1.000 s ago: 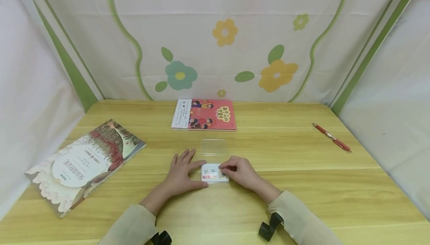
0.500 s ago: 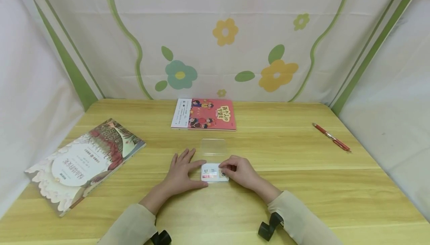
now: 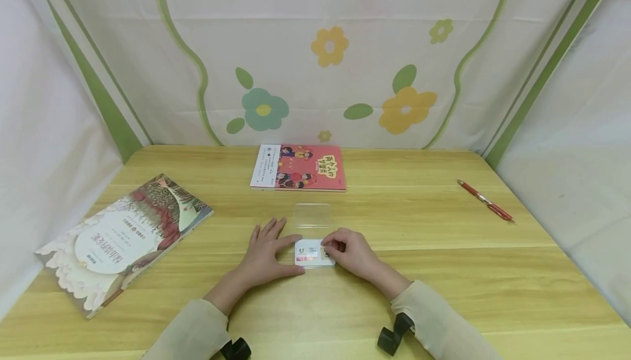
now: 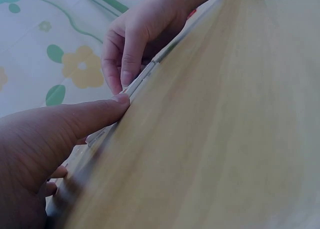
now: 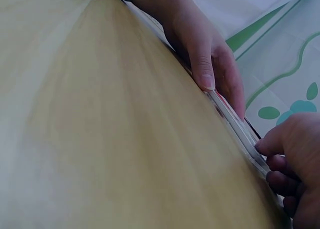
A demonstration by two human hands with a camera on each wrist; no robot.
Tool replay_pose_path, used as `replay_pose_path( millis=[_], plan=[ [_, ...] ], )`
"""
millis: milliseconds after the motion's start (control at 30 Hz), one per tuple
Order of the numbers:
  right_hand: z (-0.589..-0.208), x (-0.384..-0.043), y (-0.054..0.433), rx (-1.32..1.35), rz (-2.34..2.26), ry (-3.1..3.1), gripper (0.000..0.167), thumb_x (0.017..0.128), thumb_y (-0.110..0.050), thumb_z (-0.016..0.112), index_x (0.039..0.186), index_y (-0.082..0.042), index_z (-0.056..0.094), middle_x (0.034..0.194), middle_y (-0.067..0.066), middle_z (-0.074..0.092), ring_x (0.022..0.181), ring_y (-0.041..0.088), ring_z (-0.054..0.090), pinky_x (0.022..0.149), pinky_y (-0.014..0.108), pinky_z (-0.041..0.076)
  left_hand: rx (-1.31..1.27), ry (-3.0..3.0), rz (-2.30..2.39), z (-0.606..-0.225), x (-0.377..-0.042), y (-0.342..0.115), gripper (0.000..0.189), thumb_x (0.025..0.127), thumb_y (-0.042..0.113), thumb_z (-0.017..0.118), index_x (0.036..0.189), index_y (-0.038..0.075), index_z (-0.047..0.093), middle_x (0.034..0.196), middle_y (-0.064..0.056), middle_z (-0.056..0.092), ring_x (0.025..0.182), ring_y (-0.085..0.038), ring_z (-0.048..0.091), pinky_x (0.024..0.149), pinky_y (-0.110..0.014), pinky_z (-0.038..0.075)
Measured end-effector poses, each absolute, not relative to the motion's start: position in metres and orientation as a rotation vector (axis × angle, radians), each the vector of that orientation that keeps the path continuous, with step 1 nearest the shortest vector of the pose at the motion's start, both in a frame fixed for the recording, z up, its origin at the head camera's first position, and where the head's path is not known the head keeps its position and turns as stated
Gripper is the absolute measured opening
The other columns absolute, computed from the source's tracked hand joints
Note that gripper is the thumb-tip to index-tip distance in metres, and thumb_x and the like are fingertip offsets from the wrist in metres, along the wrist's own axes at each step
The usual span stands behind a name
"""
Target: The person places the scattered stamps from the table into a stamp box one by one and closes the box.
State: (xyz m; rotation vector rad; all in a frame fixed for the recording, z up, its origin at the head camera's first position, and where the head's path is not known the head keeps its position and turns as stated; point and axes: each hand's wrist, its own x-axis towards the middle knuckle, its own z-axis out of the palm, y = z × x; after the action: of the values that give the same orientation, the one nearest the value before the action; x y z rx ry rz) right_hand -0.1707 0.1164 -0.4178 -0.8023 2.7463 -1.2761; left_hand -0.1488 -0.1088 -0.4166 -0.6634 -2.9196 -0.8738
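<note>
A small flat plastic case lies on the table in the head view, its clear lid (image 3: 313,215) folded back flat. In the near half sits a white card (image 3: 307,251) with small print, a shiny patch and a tan-and-dark patch at its right end. My left hand (image 3: 266,253) holds the case's left end, index finger at the far corner and thumb at the near one, other fingers spread. My right hand (image 3: 357,251) has thumb and index finger pinched at the card's right end, covering part of it. Both wrist views show the case (image 5: 235,121) edge-on, low against the table.
A pink picture book (image 3: 310,168) lies beyond the lid. A larger book (image 3: 125,239) lies aslant at the left. The red pen (image 3: 485,201) rests at the far right. A flowered curtain (image 3: 296,47) hangs behind the wooden table (image 3: 419,201).
</note>
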Motion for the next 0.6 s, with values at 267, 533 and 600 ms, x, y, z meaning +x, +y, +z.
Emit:
replay_pose_path(
  millis=[267,533,600],
  plan=[
    [-0.418,-0.1687,0.1144,-0.805,-1.3,2.757,0.008,0.077,-0.005,0.062,0.082,-0.01,0.065,0.066,-0.007,0.048,0.058,0.007,0.042,0.048,0.02,0.038,-0.664,-2.924,-0.872,-0.4173,-0.1487,-0.1099,0.072,0.062,0.066,0.058,0.12,0.024,0.053,0.138,-0.014,0.023,0.127,-0.03,0.01,0.097,-0.051,-0.001],
    [-0.4149,-0.1674,0.1122,-0.739,-1.309,2.752,0.009,0.078,-0.005,0.06,0.084,-0.01,0.064,0.062,-0.007,0.046,0.055,0.007,0.042,0.047,0.02,0.036,-0.661,-2.914,-0.871,-0.4184,-0.1493,-0.1108,0.071,0.062,0.065,0.059,0.119,0.024,0.054,0.138,-0.014,0.024,0.127,-0.031,0.01,0.097,-0.052,-0.001],
    [-0.4135,-0.1665,0.112,-0.708,-1.349,2.73,0.009,0.077,-0.004,0.06,0.084,-0.009,0.064,0.062,-0.006,0.046,0.055,0.008,0.042,0.046,0.02,0.035,-0.662,-2.92,-0.873,-0.4182,-0.1493,-0.1106,0.071,0.062,0.065,0.059,0.119,0.024,0.053,0.138,-0.014,0.023,0.127,-0.03,0.01,0.097,-0.052,-0.001]
  ],
)
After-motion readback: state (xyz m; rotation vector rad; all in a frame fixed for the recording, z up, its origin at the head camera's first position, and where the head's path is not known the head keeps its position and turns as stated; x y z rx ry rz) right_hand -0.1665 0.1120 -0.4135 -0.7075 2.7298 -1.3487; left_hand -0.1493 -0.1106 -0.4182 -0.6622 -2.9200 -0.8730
